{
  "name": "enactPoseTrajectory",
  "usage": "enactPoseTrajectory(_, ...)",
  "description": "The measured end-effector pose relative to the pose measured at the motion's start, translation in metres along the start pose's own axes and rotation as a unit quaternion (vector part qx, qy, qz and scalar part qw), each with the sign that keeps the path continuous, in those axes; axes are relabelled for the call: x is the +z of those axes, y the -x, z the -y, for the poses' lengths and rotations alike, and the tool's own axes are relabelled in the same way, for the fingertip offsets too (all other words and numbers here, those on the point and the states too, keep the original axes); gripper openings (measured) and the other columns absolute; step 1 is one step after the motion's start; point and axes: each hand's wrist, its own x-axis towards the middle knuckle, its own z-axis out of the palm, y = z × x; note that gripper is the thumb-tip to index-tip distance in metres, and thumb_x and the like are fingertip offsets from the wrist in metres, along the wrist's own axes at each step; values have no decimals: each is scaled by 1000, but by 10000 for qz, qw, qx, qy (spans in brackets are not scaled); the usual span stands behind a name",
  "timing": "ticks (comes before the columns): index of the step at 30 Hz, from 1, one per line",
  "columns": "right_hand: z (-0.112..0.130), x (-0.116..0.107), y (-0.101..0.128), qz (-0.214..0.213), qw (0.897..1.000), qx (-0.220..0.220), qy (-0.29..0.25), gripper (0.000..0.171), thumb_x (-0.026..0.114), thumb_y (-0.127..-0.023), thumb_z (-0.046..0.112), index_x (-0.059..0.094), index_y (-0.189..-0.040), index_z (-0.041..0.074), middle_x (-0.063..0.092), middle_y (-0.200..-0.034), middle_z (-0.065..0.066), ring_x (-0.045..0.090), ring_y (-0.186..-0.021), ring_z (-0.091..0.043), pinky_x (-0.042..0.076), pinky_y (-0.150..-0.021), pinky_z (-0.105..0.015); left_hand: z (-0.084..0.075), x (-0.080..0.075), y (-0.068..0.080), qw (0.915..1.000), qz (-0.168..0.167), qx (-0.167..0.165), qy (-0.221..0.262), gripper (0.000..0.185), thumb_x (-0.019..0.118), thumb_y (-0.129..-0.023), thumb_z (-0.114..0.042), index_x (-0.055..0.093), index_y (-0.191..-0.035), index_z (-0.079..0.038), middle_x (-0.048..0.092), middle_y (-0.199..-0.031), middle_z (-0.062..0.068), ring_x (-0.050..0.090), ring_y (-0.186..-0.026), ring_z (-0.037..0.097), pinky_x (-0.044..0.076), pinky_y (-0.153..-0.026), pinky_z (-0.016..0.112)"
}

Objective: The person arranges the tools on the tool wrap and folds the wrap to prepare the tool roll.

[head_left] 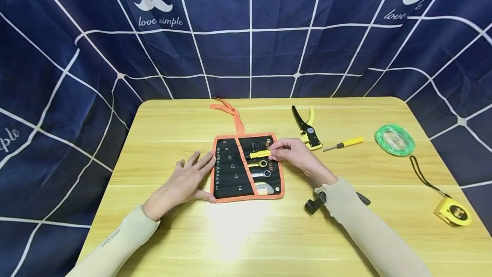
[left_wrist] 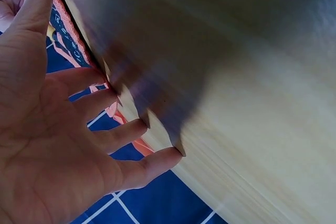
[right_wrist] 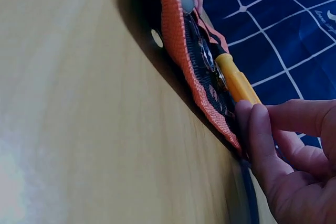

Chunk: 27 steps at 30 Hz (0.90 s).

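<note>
A black tool roll [head_left: 234, 170] with orange trim lies unrolled at the table's middle, wrenches [head_left: 260, 169] showing in its pockets. My right hand [head_left: 287, 152] pinches the end of a yellow-handled tool [head_left: 259, 154] lying across the roll's right half; the right wrist view shows the same yellow handle [right_wrist: 237, 80] at my fingertips [right_wrist: 251, 124]. With straight, spread fingers my left hand [head_left: 192, 173] lies flat on the table, fingertips at the roll's left edge [left_wrist: 79, 51].
On the wooden table [head_left: 246, 234], right of the roll, lie black-and-yellow pruning shears [head_left: 306, 129], a small yellow screwdriver [head_left: 344, 143], a green wire coil [head_left: 394, 140] and a yellow tape measure [head_left: 452, 212]. A black object [head_left: 316, 203] sits under my right forearm. Blue checked cloth surrounds the table.
</note>
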Motion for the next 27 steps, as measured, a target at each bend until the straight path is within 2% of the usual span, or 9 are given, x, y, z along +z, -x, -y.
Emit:
enactPoseTrajectory(3,0,2,-1,29,10000,35,36,19,66,-104,-7,70,-119,-19,79,-105,-18,79,-90,-15,61,-85,-29,0,1,1,10000,-13,0,-4,120,83,-78,-70,41,-167,-1,33,-175,18,33,-154,54,39,-103,82)
enactPoseTrajectory(7,1,3,-3,-21,9994,29,352,16,67,-104,-6,73,-116,-15,79,-104,-16,77,-88,-13,62,-82,-28,0,2,0,10000,-49,16,-7,120,83,-79,-71,41,-167,-1,33,-175,18,33,-154,54,39,-103,81)
enactPoseTrajectory(14,6,9,-7,20,9958,-290,870,13,69,-101,-5,77,-110,-10,78,-98,-12,72,-88,-13,60,-81,-27,0,3,0,10000,-72,22,-38,120,83,-79,-70,41,-167,-1,34,-175,18,34,-154,54,39,-102,81)
enactPoseTrajectory(18,6,11,-10,-15,9931,-334,1121,11,72,-100,-4,78,-107,-7,78,-95,-9,71,-84,-13,57,-77,-26,0,3,-1,9999,-89,62,-72,119,82,-79,-71,42,-167,-1,34,-175,18,35,-154,54,40,-102,81)
enactPoseTrajectory(22,8,12,-11,-55,9906,-312,1332,11,77,-99,2,80,-107,-4,79,-97,-8,70,-83,-14,54,-75,-27,-1,4,0,9998,-133,82,-92,120,83,-79,-71,42,-167,0,34,-174,18,35,-153,53,40,-101,80)
enactPoseTrajectory(27,11,14,-10,-14,9906,-273,1343,10,80,-98,4,82,-105,-2,80,-104,-10,70,-87,-14,54,-78,-27,-1,3,2,9997,-183,97,-105,120,83,-78,-71,43,-166,0,36,-174,18,36,-152,54,41,-100,80)
